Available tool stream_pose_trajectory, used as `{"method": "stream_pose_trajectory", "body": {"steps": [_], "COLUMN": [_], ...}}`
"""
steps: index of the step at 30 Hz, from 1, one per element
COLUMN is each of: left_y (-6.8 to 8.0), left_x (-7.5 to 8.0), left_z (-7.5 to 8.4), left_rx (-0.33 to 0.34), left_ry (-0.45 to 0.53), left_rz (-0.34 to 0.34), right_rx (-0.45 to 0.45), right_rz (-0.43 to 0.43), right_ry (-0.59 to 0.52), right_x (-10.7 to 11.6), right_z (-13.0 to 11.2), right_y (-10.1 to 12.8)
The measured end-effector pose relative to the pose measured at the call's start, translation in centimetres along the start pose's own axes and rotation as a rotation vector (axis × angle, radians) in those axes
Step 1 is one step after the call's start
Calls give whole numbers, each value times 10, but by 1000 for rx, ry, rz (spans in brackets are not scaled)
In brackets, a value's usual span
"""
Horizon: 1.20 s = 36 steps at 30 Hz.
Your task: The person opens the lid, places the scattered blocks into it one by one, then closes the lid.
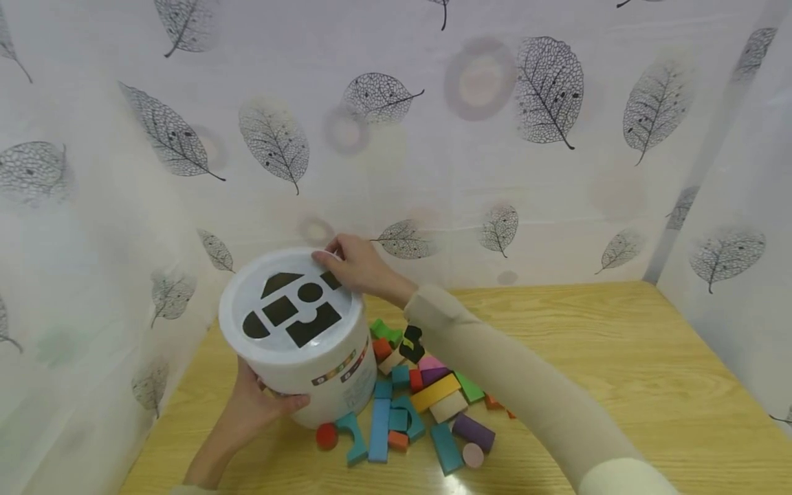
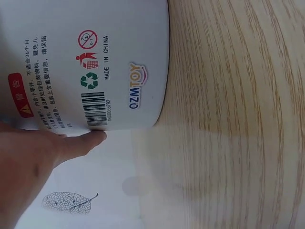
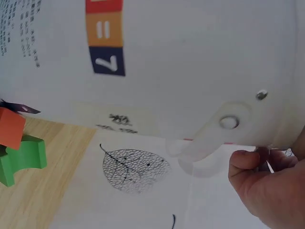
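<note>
White plastic bucket [image 1: 312, 357] stands tilted on the bench [image 1: 619, 357], left hand [image 1: 254, 409] cupping its lower wall, fingers curled around it. Right-hand fingers [image 1: 328, 258] pinch the lid [image 1: 284, 302] rim; a sudden pull could tip it onto the blocks [image 1: 421, 399].

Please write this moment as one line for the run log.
left hand: holds white bucket side | right hand: grips lid far rim | blocks: loose on table beside bucket

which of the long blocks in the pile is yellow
The yellow long block, lying diagonally mid-pile; the other long blocks are blue or teal.
</note>
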<state>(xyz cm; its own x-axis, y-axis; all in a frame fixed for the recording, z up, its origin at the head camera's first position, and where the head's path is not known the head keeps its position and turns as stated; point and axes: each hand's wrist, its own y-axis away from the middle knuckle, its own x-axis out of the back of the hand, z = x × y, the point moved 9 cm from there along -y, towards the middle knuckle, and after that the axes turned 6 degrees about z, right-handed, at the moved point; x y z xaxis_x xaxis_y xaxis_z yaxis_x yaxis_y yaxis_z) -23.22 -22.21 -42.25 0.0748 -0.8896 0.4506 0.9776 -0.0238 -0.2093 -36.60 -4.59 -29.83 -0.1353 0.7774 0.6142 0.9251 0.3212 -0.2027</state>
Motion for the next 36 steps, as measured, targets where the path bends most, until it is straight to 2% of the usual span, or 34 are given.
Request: {"method": "stream_pose_trajectory", "body": {"steps": [5, 8, 10, 13, 16, 20, 25, 32, 36], "left_y": [0, -2, -3, -4, -4, -3, -1, -1, 0], "left_x": [0, 0, 1, 2, 3, 4, 5, 7, 9], "left_z": [0, 0, -1, 0, 0, -1, -5, -8, -4], "left_rx": [9, -8, -18, -33, -23, -8, -9, -39, -54], "left_ry": [33, 68, 76, 93, 86, 82, 109, 150, 151], "left_rz": [-7, -3, 3, 4, 11, 24, 38, 62, 64], "right_rx": [5, -71, -143, -226, -261, -288, -289, -285, -283], "right_rz": [29, 32, 1, -94, -185, -204, -121, 45, 107], "right_ry": [-49, -135, -217, -342, -456, -619, -762, -785, -855], "right_x": [9, 17, 24, 33, 41, 51, 75, 129, 156], "right_z": [-6, -1, 5, 12, 17, 25, 42, 88, 116], "right_y": [4, 7, 11, 20, 32, 49, 78, 126, 153]}}
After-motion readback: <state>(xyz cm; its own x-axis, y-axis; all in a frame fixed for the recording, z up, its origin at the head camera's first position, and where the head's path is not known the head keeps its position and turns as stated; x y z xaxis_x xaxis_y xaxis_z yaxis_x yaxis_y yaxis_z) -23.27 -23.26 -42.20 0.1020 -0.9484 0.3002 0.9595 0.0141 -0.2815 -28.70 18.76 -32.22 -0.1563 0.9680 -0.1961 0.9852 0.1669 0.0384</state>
